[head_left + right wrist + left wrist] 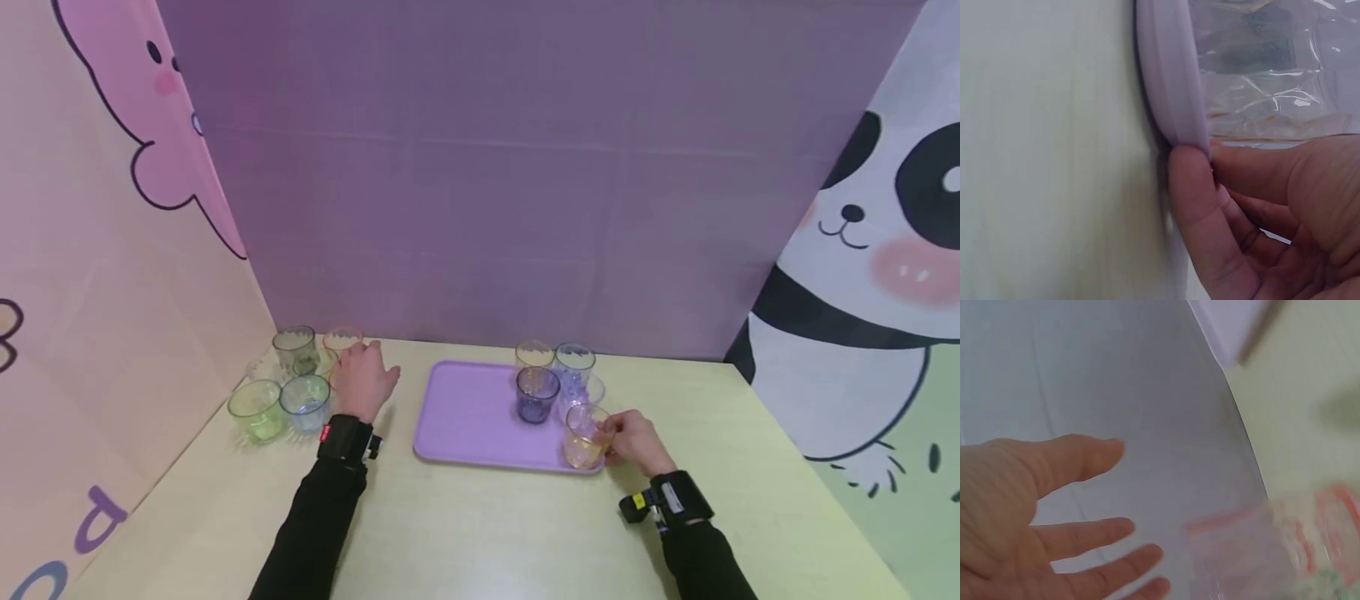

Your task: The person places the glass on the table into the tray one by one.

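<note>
My right hand (636,442) pinches the rim of the purple tray (468,417) between thumb and index finger at its near right corner. Right beside the thumb stands an amber glass (585,450) on the tray; the right wrist view shows its rippled clear wall (1272,94) close up. Over on the left, my left hand (363,382) reaches over the cluster of glasses, close to a pink-rimmed glass (342,335). Its fingers are spread and hold nothing in the left wrist view, where a red-rimmed glass (1229,562) appears blurred below the fingertips.
The tray also bears a dark purple glass (537,396), a yellowish glass (533,353) and a blue glass (575,365). On the table at left stand a green glass (257,412), a light blue glass (305,404) and a grey glass (294,348). A purple backdrop (450,208) rises behind.
</note>
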`<state>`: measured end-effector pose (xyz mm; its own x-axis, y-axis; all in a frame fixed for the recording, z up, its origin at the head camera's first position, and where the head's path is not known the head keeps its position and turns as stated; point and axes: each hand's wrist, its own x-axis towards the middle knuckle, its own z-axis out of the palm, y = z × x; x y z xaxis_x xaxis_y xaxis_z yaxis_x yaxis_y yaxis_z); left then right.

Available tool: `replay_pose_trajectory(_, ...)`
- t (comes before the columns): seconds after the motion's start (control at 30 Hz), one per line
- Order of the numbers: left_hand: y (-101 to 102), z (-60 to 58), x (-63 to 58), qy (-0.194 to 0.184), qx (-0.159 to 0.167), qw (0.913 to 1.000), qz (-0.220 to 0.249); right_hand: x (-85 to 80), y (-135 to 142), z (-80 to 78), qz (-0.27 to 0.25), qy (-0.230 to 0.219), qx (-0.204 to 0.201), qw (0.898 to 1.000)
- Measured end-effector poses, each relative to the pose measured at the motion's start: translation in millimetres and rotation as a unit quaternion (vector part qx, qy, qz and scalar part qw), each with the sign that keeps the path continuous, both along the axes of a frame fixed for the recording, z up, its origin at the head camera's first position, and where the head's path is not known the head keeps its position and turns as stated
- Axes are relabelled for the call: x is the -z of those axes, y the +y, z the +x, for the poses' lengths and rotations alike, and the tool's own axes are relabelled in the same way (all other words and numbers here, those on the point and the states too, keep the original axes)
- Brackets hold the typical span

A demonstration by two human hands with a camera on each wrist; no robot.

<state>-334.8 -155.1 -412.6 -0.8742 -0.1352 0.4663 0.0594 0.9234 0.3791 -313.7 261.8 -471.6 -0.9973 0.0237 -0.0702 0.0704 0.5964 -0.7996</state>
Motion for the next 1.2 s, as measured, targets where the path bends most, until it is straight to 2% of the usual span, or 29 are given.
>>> replay_pose_trajectory(0.17,-7,-0.1,2.4,-0.031,-0.021,0.9991,-0.020,0.1,2,-1.7,-0.002,0.013,-0.003,1.000)
replay_pose_trajectory(0.47,-9,-2.6,11.5,-0.040,-0.036,0.9979,-0.037,-1.8,0,0.2,0.006,0.003,0.001,1.000)
replay_pose_trajectory(0.73,-6,-3.2,21.0,-0.033,-0.031,0.9968,-0.066,2.3,1,-0.2,0.013,0.006,0.001,1.000)
replay_pose_trajectory(0.93,-7,-5.4,25.9,-0.039,-0.029,0.9974,-0.053,2.9,1,-1.8,0.007,0.005,0.000,1.000)
replay_pose_trajectory(1.2,-8,-11.7,30.2,-0.020,-0.027,0.9965,-0.077,2.8,3,-3.4,0.010,0.011,-0.002,1.000)
